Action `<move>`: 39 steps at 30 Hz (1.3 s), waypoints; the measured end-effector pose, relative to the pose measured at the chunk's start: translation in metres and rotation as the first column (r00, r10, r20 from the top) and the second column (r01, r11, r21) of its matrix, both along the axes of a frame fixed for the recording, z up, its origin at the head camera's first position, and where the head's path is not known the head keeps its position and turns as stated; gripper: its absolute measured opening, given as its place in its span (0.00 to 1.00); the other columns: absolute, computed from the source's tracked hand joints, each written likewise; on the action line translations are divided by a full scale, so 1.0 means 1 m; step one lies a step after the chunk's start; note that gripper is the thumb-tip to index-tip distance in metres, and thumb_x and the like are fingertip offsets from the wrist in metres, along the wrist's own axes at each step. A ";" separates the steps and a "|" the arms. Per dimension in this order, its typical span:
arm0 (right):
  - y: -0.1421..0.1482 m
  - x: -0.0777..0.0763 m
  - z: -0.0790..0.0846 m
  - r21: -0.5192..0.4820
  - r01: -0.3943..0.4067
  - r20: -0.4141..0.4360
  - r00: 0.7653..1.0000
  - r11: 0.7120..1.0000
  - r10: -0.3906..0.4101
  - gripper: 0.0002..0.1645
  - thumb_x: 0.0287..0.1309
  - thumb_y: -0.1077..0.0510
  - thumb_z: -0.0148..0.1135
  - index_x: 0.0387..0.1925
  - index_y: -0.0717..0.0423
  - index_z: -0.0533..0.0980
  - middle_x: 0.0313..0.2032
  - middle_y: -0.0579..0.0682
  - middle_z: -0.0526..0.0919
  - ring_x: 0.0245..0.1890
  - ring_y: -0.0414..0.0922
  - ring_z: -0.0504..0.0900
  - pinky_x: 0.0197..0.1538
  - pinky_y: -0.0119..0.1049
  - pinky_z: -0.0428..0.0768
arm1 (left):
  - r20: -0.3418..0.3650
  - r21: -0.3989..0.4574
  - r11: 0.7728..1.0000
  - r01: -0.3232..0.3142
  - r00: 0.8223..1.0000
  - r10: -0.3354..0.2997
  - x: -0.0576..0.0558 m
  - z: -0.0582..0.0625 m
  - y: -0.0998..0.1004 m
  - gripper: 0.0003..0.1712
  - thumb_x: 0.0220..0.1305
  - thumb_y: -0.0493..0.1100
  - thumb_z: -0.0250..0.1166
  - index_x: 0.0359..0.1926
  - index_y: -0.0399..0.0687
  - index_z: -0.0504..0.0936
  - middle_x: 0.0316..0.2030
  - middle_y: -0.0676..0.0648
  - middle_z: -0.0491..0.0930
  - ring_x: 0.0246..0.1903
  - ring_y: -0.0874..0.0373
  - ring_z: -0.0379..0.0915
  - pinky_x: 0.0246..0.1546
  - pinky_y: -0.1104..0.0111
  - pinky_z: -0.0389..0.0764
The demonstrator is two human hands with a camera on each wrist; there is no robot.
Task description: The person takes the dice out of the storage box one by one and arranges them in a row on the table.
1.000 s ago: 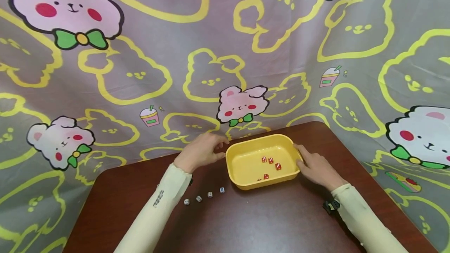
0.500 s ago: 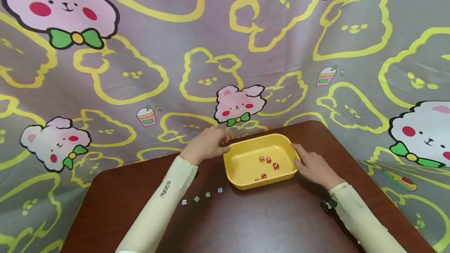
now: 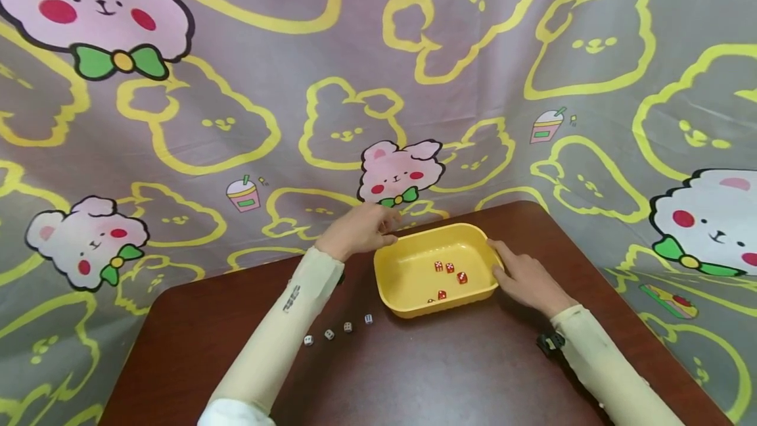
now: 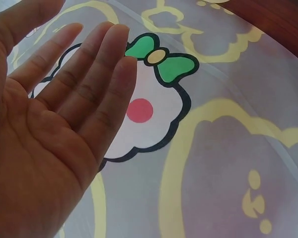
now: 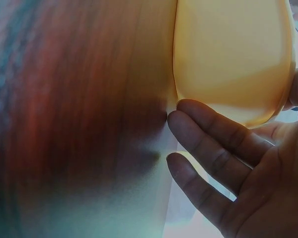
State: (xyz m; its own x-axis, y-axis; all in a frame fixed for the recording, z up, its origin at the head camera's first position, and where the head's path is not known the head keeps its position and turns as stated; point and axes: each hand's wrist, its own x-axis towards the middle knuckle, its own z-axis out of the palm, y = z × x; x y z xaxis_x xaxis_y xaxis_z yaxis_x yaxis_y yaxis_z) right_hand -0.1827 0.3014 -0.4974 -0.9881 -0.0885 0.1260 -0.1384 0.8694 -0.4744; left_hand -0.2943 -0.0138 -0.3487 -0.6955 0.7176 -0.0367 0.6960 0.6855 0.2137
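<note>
A yellow plastic basin (image 3: 408,304) with rounded corners sits on the table, several red dice (image 3: 462,277) lying inside it. At its right end my right hand (image 3: 526,281) grips the rim, thumb inside and fingers outside. The right wrist view shows those fingers (image 5: 213,134) against the basin's end wall (image 5: 233,54). My left hand (image 3: 361,229) hovers by the basin's back left corner, thumb tip right at the rim. Seen from the left wrist, its palm (image 4: 39,144) holds nothing and the fingers are extended. Several white dice (image 3: 347,327) form a slanted row left of the basin.
The brown table (image 3: 414,373) has its back edge close behind the basin. A patterned cloth (image 3: 331,38) hangs behind it and along the right side.
My left hand has moved right and slightly up to the basin's back left corner. The right hand keeps its grip; the whole view has shifted slightly.
</note>
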 end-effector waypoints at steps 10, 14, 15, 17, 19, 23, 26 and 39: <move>0.000 -0.002 0.001 0.005 -0.003 -0.003 1.000 1.000 0.003 0.33 0.65 0.53 0.54 0.69 0.50 0.58 0.18 0.45 0.70 0.20 0.41 0.68 0.29 0.36 0.68 | 0.051 0.028 0.999 0.016 0.999 -0.017 -0.010 -0.003 0.017 0.19 0.60 0.49 0.67 0.53 0.56 0.81 0.44 0.51 0.85 0.41 0.62 0.79 0.46 0.67 0.81; -0.001 -0.002 0.001 0.013 -0.004 -0.009 1.000 1.000 0.004 0.33 0.65 0.53 0.54 0.69 0.51 0.58 0.19 0.45 0.72 0.21 0.41 0.69 0.30 0.37 0.69 | 0.053 0.029 1.000 0.005 0.999 -0.007 -0.013 -0.005 0.023 0.20 0.60 0.50 0.68 0.54 0.57 0.80 0.44 0.52 0.84 0.42 0.62 0.79 0.46 0.66 0.81; -0.001 -0.002 0.001 0.013 -0.002 -0.011 1.000 1.000 0.002 0.33 0.65 0.53 0.55 0.69 0.51 0.59 0.19 0.46 0.72 0.21 0.42 0.69 0.30 0.37 0.69 | 0.052 0.028 1.000 0.005 0.999 -0.007 -0.014 -0.006 0.025 0.20 0.60 0.50 0.68 0.54 0.57 0.80 0.44 0.51 0.84 0.42 0.62 0.79 0.46 0.66 0.81; 0.000 -0.002 0.001 0.015 0.003 -0.017 1.000 1.000 -0.003 0.33 0.64 0.53 0.55 0.69 0.51 0.59 0.20 0.46 0.73 0.21 0.42 0.69 0.30 0.37 0.69 | 0.054 0.024 1.000 0.003 0.999 -0.004 -0.015 -0.008 0.028 0.21 0.60 0.51 0.68 0.55 0.57 0.80 0.45 0.50 0.84 0.42 0.61 0.79 0.46 0.66 0.81; 0.000 -0.001 0.002 0.012 0.003 -0.017 1.000 1.000 -0.003 0.33 0.64 0.53 0.55 0.69 0.51 0.59 0.20 0.46 0.73 0.21 0.42 0.70 0.30 0.37 0.69 | 0.064 0.020 1.000 -0.001 0.998 0.000 -0.017 -0.009 0.032 0.21 0.60 0.51 0.67 0.55 0.57 0.80 0.46 0.50 0.84 0.42 0.61 0.78 0.46 0.66 0.81; 0.000 -0.001 0.002 0.009 0.002 -0.011 1.000 1.000 -0.002 0.33 0.65 0.53 0.54 0.69 0.51 0.59 0.20 0.46 0.72 0.21 0.42 0.69 0.29 0.37 0.69 | 0.088 0.003 1.000 -0.008 0.996 0.008 -0.018 -0.011 0.038 0.22 0.61 0.52 0.67 0.56 0.58 0.79 0.47 0.50 0.83 0.44 0.61 0.78 0.47 0.65 0.81; 0.001 -0.001 0.002 0.010 0.004 -0.009 1.000 1.000 -0.004 0.33 0.65 0.53 0.54 0.69 0.50 0.59 0.20 0.46 0.72 0.21 0.42 0.69 0.29 0.37 0.69 | 0.085 -0.015 1.000 0.000 0.996 0.002 -0.019 -0.012 0.043 0.22 0.61 0.53 0.67 0.57 0.59 0.79 0.48 0.50 0.84 0.45 0.60 0.78 0.48 0.64 0.81; 0.000 -0.001 0.003 0.019 0.003 -0.028 1.000 1.000 -0.002 0.33 0.64 0.52 0.55 0.68 0.50 0.60 0.22 0.48 0.75 0.21 0.42 0.70 0.30 0.38 0.71 | 0.116 -0.029 0.998 0.053 0.992 -0.049 -0.023 -0.036 0.070 0.22 0.61 0.53 0.66 0.57 0.57 0.80 0.42 0.54 0.82 0.41 0.62 0.76 0.43 0.67 0.79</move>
State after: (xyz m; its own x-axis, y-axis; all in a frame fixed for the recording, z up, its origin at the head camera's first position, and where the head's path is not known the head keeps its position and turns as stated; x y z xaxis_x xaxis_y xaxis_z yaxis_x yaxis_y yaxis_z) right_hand -0.1836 0.3017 -0.4943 -0.9844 -0.0889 0.1516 -0.1492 0.8785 -0.4538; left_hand -0.3176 0.0557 -0.3847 -0.6479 0.7492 -0.1379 0.7021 0.6575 0.2734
